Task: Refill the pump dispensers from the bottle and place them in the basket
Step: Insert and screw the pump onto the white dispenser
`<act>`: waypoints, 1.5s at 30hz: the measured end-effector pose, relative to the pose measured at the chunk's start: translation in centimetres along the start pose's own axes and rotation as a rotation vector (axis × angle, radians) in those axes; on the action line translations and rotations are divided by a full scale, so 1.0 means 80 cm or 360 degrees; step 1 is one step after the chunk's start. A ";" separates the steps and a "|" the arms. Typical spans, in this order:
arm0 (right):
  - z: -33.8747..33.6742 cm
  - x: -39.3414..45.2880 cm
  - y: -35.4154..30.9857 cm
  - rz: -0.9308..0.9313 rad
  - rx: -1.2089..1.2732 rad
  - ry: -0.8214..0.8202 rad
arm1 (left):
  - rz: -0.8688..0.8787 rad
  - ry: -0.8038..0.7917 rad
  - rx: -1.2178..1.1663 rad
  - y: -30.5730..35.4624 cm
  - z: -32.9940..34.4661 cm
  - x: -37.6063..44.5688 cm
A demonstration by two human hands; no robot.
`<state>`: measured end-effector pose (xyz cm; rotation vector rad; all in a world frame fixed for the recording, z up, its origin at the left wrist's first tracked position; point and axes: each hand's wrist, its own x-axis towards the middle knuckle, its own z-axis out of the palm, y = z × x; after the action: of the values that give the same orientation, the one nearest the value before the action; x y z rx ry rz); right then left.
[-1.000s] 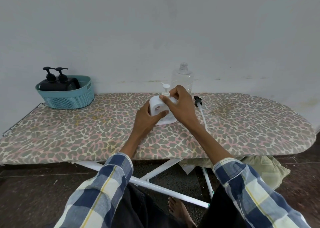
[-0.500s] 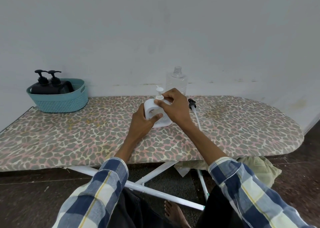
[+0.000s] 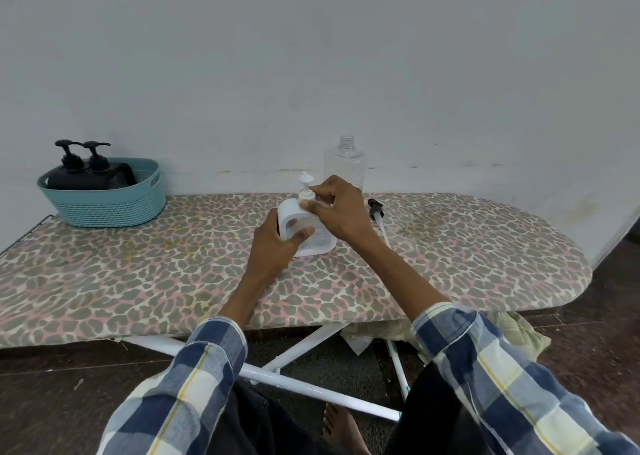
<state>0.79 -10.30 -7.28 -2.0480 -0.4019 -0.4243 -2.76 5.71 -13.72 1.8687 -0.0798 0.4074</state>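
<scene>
A white pump dispenser (image 3: 290, 216) stands upright on the leopard-print ironing board (image 3: 138, 274). My left hand (image 3: 277, 243) grips its body from the left, thumb across the front. My right hand (image 3: 337, 208) pinches the collar of its white pump head (image 3: 306, 184). Behind them stands a clear uncapped bottle (image 3: 346, 163). A teal basket (image 3: 107, 201) at the far left of the board holds two black pump dispensers (image 3: 83, 174).
A loose black pump with a white tube (image 3: 377, 215) lies on the board right of my right hand. The wall runs close behind the board. White board legs (image 3: 304, 385), a cloth bundle (image 3: 519, 333) and a bare foot (image 3: 343, 430) are on the dark floor below.
My head has tilted, so the scene sits slightly lower and further left. Both hands stay on the white dispenser, and my right fingers have shifted on the pump collar.
</scene>
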 end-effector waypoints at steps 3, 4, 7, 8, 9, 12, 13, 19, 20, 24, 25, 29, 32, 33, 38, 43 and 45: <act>-0.005 -0.003 -0.009 -0.0090 -0.0034 -0.0039 | -0.0057 -0.0129 -0.0211 -0.004 -0.009 0.004; -0.012 -0.002 -0.012 -0.0124 -0.0021 -0.0113 | -0.0103 -0.0188 -0.0362 -0.004 -0.014 0.006; -0.030 0.008 -0.021 -0.0112 0.0117 -0.0519 | -0.0236 -0.0417 -0.0732 -0.002 -0.031 0.007; -0.033 0.010 -0.025 -0.0078 0.0159 -0.0696 | -0.0277 -0.0506 -0.0807 -0.001 -0.035 0.006; -0.035 0.011 -0.029 -0.0058 0.0186 -0.0876 | -0.0303 -0.0600 -0.0862 -0.003 -0.038 0.007; -0.040 0.019 -0.041 -0.0048 0.0242 -0.1242 | -0.0312 -0.0760 -0.0946 -0.010 -0.043 0.011; -0.042 0.023 -0.044 -0.0041 0.0245 -0.1306 | -0.0314 -0.0767 -0.0947 -0.010 -0.043 0.012; -0.044 0.038 -0.039 -0.0085 0.0209 -0.1568 | -0.0319 -0.0750 -0.0911 -0.005 -0.042 0.011; -0.044 0.039 -0.037 -0.0091 0.0212 -0.1559 | -0.0327 -0.0754 -0.0915 -0.005 -0.042 0.010; -0.040 0.039 -0.028 -0.0145 0.0162 -0.1429 | -0.0365 -0.0628 -0.0917 -0.002 -0.037 0.008; -0.038 0.037 -0.027 -0.0153 0.0168 -0.1370 | -0.0367 -0.0584 -0.0919 0.000 -0.035 0.007; -0.035 0.035 -0.025 -0.0200 0.0088 -0.1081 | -0.0362 -0.0470 -0.0886 -0.001 -0.029 0.008; -0.034 0.032 -0.021 -0.0169 -0.0017 -0.0896 | -0.0335 -0.0408 -0.0823 -0.001 -0.028 0.007; -0.033 0.030 -0.020 -0.0160 -0.0023 -0.0857 | -0.0320 -0.0391 -0.0811 0.000 -0.027 0.006; -0.027 0.017 -0.017 -0.0082 0.0026 -0.0695 | -0.0329 -0.0317 -0.0765 0.002 -0.024 0.004; -0.019 0.004 -0.020 -0.0006 0.0050 -0.0522 | -0.0307 -0.0274 -0.0695 0.003 -0.022 0.002; -0.016 0.000 -0.022 0.0003 0.0028 -0.0451 | -0.0299 -0.0244 -0.0667 0.004 -0.022 0.001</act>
<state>-0.19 -10.57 -5.32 -2.0964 -0.5714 -0.1272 -3.16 7.23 -12.92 1.4742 -0.0848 0.1047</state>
